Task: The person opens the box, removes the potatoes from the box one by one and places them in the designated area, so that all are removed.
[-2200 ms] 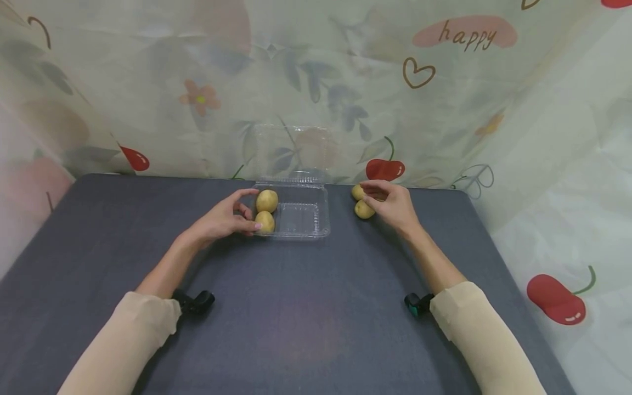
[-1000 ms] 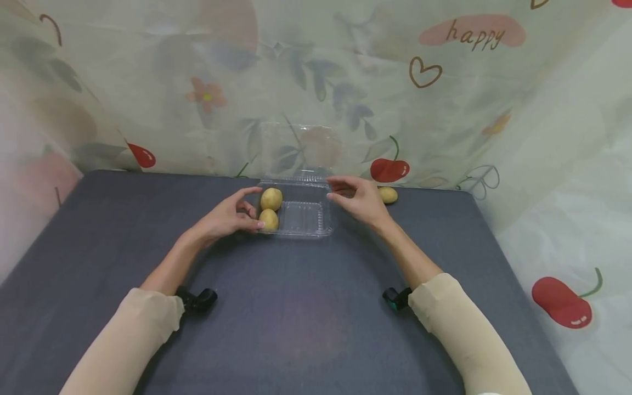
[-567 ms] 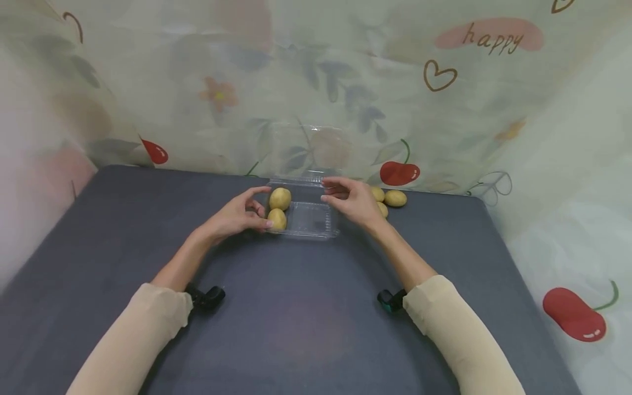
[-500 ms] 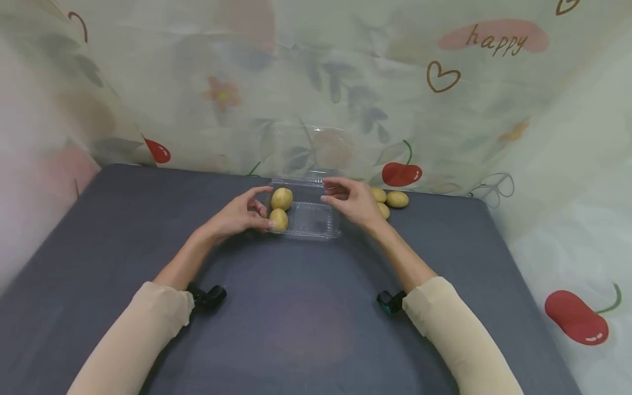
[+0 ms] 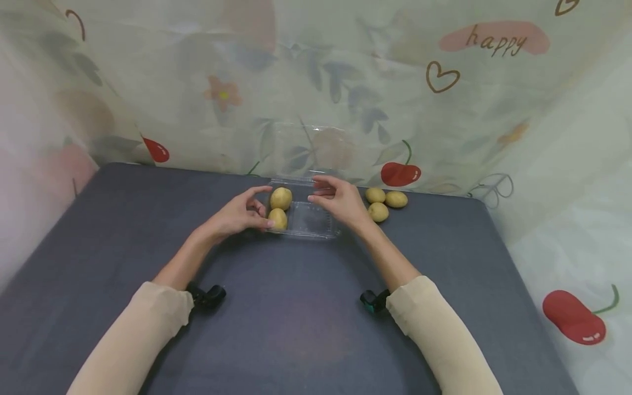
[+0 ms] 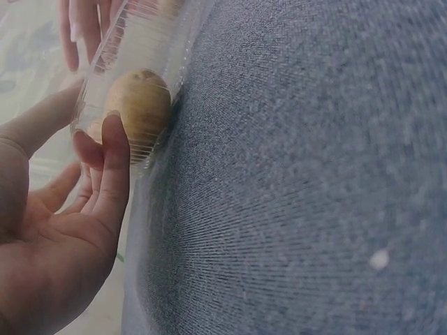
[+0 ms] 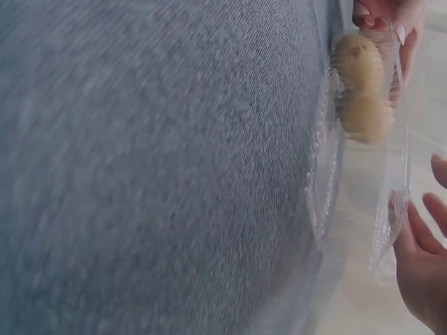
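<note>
A clear plastic clamshell box sits near the table's back edge, its transparent lid raised behind it. Two potatoes, a back one and a front one, lie one behind the other along the box's left side. My left hand holds that left end, thumb near the front corner and index finger near the back; curled fingertips touch the ribbed wall in the left wrist view. My right hand reaches over the box's right side, thumb and index finger apart. No potato shows between its fingers.
Right of the box, three more potatoes lie close together: one at the back, one at the right and one in front. A grey cloth covers the table. A printed curtain hangs right behind.
My right hand has moved left from the loose potatoes to over the box, uncovering all three of them. The left hand keeps its place on the box. The head view has shifted slightly.
</note>
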The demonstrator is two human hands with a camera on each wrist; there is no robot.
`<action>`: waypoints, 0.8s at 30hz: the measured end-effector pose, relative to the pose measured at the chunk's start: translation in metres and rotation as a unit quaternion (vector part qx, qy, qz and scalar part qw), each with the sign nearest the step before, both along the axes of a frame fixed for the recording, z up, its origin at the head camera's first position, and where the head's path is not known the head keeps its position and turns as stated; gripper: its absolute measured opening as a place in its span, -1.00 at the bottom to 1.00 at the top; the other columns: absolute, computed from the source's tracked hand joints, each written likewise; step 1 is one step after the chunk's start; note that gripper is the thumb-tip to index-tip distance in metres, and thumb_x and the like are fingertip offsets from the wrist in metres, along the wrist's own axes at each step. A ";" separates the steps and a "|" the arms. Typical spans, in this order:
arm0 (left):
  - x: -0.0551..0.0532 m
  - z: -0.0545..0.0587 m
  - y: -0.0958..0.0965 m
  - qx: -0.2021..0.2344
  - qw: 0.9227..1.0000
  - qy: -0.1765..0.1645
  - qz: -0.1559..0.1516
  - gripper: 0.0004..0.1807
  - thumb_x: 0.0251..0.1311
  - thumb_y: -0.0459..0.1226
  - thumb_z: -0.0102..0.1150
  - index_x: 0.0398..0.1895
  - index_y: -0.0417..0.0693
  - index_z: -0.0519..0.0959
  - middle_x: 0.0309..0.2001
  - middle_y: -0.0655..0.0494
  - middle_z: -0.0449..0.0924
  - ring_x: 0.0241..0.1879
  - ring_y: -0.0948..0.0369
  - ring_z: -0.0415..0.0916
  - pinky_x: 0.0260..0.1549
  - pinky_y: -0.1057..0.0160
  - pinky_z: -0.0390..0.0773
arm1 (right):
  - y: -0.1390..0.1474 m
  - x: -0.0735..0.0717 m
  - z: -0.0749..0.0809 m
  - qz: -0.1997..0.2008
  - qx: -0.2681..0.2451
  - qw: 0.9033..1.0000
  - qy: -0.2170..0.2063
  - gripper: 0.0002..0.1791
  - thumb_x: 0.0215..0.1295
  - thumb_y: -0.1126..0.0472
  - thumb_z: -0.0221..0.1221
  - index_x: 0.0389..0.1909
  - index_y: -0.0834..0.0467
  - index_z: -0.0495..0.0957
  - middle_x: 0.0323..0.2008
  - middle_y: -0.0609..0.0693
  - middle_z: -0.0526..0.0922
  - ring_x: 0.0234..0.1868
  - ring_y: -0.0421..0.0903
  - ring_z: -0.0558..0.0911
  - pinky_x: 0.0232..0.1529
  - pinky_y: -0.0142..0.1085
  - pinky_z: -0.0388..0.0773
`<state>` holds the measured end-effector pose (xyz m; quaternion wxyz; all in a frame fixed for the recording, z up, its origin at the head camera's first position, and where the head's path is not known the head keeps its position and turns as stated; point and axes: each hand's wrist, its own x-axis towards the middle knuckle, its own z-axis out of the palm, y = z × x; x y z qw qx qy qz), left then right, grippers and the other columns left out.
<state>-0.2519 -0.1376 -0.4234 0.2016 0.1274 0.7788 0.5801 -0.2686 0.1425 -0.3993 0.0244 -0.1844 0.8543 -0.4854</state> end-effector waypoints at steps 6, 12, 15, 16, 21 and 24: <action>-0.001 0.001 -0.001 -0.010 1.000 0.002 0.008 0.00 0.13 -0.27 0.46 0.56 0.07 0.06 -0.19 -0.11 0.44 -0.28 -0.02 0.64 -0.15 0.01 0.63 | -0.008 -0.002 0.001 0.001 -0.005 1.000 -0.007 -0.43 0.30 0.12 0.34 0.31 0.12 0.48 0.13 0.12 0.62 0.02 -0.07 0.67 -0.02 -0.20 0.62; -0.001 0.001 0.001 -0.008 1.000 0.002 0.004 -0.02 0.15 -0.30 0.44 0.56 0.05 0.05 -0.19 -0.11 0.43 -0.29 -0.01 0.64 -0.14 0.00 0.63 | -0.011 -0.003 -0.007 -0.012 -0.005 1.000 -0.016 -0.45 0.30 0.12 0.34 0.30 0.08 0.50 0.13 0.13 0.62 0.02 -0.09 0.67 0.00 -0.21 0.61; -0.001 0.002 0.001 -0.009 1.000 0.000 0.003 -0.02 0.15 -0.31 0.43 0.56 0.04 0.05 -0.19 -0.11 0.43 -0.29 0.00 0.64 -0.13 0.00 0.63 | -0.015 -0.004 -0.011 -0.021 -0.006 1.000 -0.014 -0.47 0.30 0.12 0.34 0.28 0.08 0.52 0.11 0.13 0.63 0.01 -0.09 0.67 -0.01 -0.23 0.61; -0.001 0.002 0.002 -0.010 1.000 -0.002 0.004 -0.02 0.15 -0.31 0.43 0.56 0.04 0.05 -0.19 -0.11 0.43 -0.29 0.00 0.64 -0.14 0.00 0.63 | -0.017 -0.004 -0.011 -0.024 -0.008 1.000 -0.013 -0.47 0.29 0.13 0.35 0.27 0.08 0.52 0.10 0.13 0.64 0.01 -0.09 0.68 -0.01 -0.23 0.61; 0.000 0.003 0.001 -0.007 1.000 -0.003 0.001 -0.01 0.15 -0.30 0.44 0.56 0.03 0.04 -0.19 -0.10 0.43 -0.28 0.01 0.64 -0.14 0.01 0.62 | -0.028 -0.005 -0.012 -0.025 -0.010 1.000 -0.012 -0.48 0.28 0.16 0.36 0.25 0.12 0.54 0.08 0.14 0.65 0.00 -0.06 0.69 -0.03 -0.24 0.62; 0.001 0.003 0.001 -0.005 1.000 -0.001 -0.002 -0.01 0.15 -0.29 0.43 0.56 0.03 0.03 -0.19 -0.10 0.43 -0.26 0.00 0.64 -0.15 0.01 0.62 | -0.035 -0.006 -0.013 -0.022 -0.010 1.000 -0.016 -0.49 0.28 0.19 0.35 0.24 0.12 0.54 0.08 0.16 0.65 -0.01 -0.05 0.70 -0.04 -0.23 0.63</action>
